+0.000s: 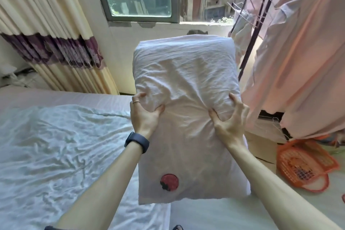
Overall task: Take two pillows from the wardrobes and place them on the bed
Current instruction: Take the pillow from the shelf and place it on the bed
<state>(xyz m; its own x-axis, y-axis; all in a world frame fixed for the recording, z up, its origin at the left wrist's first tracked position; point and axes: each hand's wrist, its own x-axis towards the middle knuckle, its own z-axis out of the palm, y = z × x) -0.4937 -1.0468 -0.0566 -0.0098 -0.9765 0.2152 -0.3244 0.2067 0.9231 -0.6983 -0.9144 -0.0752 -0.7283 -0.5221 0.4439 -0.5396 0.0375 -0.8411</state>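
Both hands, left hand (144,115) and right hand (228,117), clamp a white pillow (186,110) held upright in the air just off the bed's (56,145) right edge; a leftward swing, laid flat, should land it cleanly.

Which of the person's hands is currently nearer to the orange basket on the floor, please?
Right. The right hand grips the pillow on the side toward the orange basket; the left hand grips the far edge, over the bed.
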